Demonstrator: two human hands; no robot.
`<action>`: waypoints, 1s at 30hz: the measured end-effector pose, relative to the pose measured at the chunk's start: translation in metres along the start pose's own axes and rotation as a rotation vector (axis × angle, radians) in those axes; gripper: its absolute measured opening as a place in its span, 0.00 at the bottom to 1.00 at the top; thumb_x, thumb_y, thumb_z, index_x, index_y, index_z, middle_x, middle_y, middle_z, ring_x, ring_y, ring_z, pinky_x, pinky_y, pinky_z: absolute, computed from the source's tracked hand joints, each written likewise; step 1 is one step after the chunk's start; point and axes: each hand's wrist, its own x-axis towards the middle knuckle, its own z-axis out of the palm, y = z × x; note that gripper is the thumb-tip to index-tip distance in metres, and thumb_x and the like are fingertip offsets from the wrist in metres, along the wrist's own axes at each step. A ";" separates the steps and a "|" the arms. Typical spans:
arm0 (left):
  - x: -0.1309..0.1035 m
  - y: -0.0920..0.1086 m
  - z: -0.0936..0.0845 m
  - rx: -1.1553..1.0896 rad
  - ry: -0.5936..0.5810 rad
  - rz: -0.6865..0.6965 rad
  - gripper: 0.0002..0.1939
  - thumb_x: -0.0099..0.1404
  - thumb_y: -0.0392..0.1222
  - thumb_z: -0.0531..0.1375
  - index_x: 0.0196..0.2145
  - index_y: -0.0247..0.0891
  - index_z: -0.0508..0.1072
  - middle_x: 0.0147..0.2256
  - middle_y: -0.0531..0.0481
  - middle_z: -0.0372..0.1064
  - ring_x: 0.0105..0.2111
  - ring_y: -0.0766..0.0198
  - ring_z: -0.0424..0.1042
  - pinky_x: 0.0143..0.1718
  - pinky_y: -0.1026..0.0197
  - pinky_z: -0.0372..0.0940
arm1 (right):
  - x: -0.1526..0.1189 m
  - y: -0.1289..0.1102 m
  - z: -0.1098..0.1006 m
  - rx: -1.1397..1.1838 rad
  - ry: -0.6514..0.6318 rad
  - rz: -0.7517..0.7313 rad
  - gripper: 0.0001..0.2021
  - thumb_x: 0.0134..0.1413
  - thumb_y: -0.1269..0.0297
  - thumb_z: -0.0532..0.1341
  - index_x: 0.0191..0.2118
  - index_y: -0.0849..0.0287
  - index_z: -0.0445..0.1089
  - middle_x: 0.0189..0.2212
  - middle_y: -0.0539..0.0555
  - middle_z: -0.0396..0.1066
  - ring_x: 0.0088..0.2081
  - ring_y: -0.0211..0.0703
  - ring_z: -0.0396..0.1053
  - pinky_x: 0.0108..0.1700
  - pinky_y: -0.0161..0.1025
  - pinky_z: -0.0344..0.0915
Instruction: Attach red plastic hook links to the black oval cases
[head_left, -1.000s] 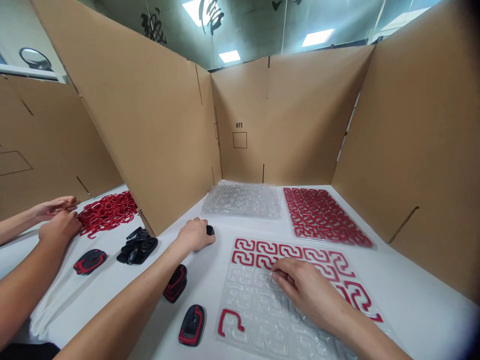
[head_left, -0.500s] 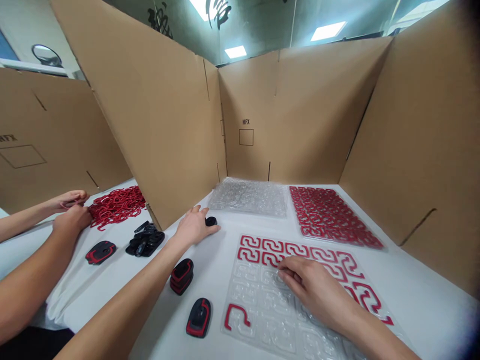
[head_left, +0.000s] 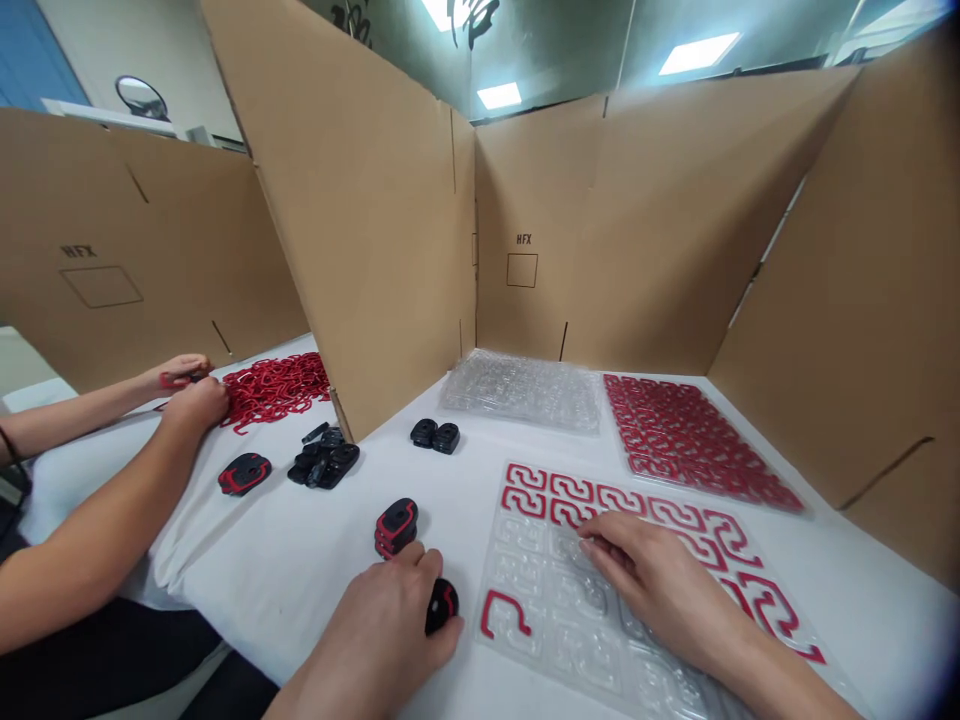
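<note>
My left hand is closed around a black-and-red oval part near the front of the white table. Just behind it stands a small stack of black-and-red parts. My right hand rests over a clear plastic tray with moulded recesses, thumb and fingertips together near a red hook-shaped piece; whether anything is between them is hidden. Red pieces fill the tray's back rows, and a single red piece lies at its front left. Two black parts sit farther back.
Clear trays are stacked at the back, beside a filled red tray. Cardboard walls enclose the table. At left, another person's hands work near a red pile and black parts.
My left hand has left the black parts at the back, come forward and closed on the front black-and-red part. The view has shifted left; my right hand stays at the same tray spot.
</note>
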 end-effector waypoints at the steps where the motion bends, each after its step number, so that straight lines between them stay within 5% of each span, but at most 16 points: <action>1: 0.002 0.001 -0.004 -0.044 0.022 0.044 0.10 0.57 0.46 0.59 0.37 0.42 0.73 0.38 0.45 0.73 0.38 0.51 0.75 0.37 0.57 0.65 | 0.000 -0.002 -0.001 0.006 0.001 0.003 0.11 0.62 0.62 0.52 0.40 0.55 0.72 0.38 0.55 0.76 0.39 0.48 0.73 0.44 0.41 0.66; 5: 0.020 0.018 -0.028 -0.266 0.144 0.264 0.05 0.57 0.44 0.59 0.32 0.44 0.73 0.36 0.48 0.70 0.36 0.58 0.73 0.38 0.61 0.65 | 0.004 -0.028 -0.004 0.185 -0.082 0.065 0.12 0.62 0.56 0.54 0.40 0.55 0.72 0.35 0.55 0.75 0.37 0.48 0.72 0.41 0.41 0.67; 8: 0.042 0.039 -0.041 -0.328 0.226 0.437 0.07 0.56 0.43 0.60 0.34 0.43 0.73 0.39 0.48 0.70 0.38 0.57 0.72 0.38 0.61 0.64 | 0.015 -0.052 0.003 0.535 -0.154 0.133 0.16 0.61 0.53 0.54 0.49 0.56 0.67 0.34 0.53 0.74 0.33 0.44 0.71 0.34 0.37 0.68; 10: 0.058 0.054 -0.045 -0.350 0.188 0.473 0.09 0.55 0.41 0.60 0.36 0.40 0.73 0.37 0.46 0.71 0.36 0.54 0.73 0.35 0.59 0.64 | 0.026 -0.058 0.008 0.667 -0.058 0.174 0.19 0.58 0.51 0.57 0.50 0.58 0.65 0.36 0.54 0.73 0.32 0.42 0.70 0.34 0.38 0.68; 13: 0.081 0.073 -0.045 -0.480 0.175 0.478 0.12 0.55 0.38 0.59 0.39 0.38 0.73 0.35 0.44 0.74 0.36 0.52 0.73 0.36 0.57 0.64 | 0.037 -0.046 0.010 0.801 0.123 0.269 0.21 0.51 0.49 0.62 0.44 0.60 0.66 0.25 0.49 0.70 0.26 0.40 0.68 0.30 0.37 0.65; 16: 0.096 0.088 -0.037 -0.988 -0.086 0.478 0.16 0.53 0.43 0.62 0.40 0.37 0.72 0.36 0.44 0.75 0.35 0.56 0.74 0.34 0.59 0.65 | 0.037 -0.023 0.002 0.907 0.250 0.323 0.21 0.48 0.49 0.64 0.42 0.60 0.68 0.23 0.49 0.71 0.25 0.40 0.68 0.28 0.36 0.64; 18: 0.101 0.098 -0.025 -1.422 -0.407 0.366 0.18 0.54 0.49 0.63 0.38 0.34 0.72 0.32 0.44 0.75 0.30 0.59 0.74 0.31 0.60 0.65 | 0.031 -0.011 -0.003 0.863 0.321 0.323 0.20 0.49 0.49 0.64 0.42 0.60 0.70 0.25 0.52 0.73 0.25 0.42 0.70 0.28 0.37 0.65; 20: 0.104 0.105 -0.010 -1.625 -0.484 0.234 0.19 0.49 0.51 0.67 0.32 0.33 0.72 0.29 0.46 0.74 0.27 0.63 0.74 0.31 0.62 0.65 | 0.022 -0.004 -0.002 0.702 0.419 0.283 0.17 0.52 0.52 0.62 0.41 0.59 0.74 0.30 0.56 0.76 0.29 0.46 0.72 0.31 0.40 0.68; 24: 0.101 0.108 0.013 -1.722 -0.406 0.192 0.20 0.48 0.51 0.70 0.31 0.35 0.70 0.31 0.48 0.74 0.29 0.64 0.75 0.29 0.65 0.66 | 0.010 -0.005 0.011 0.303 0.473 0.126 0.15 0.57 0.62 0.59 0.50 0.54 0.72 0.46 0.58 0.73 0.47 0.51 0.71 0.51 0.46 0.67; 30: 0.099 0.098 0.015 -1.701 -0.357 0.219 0.18 0.56 0.54 0.65 0.30 0.35 0.71 0.30 0.49 0.73 0.27 0.67 0.72 0.29 0.65 0.69 | 0.007 -0.007 0.019 0.213 0.335 0.102 0.21 0.56 0.70 0.60 0.56 0.53 0.67 0.46 0.56 0.72 0.45 0.47 0.70 0.49 0.43 0.69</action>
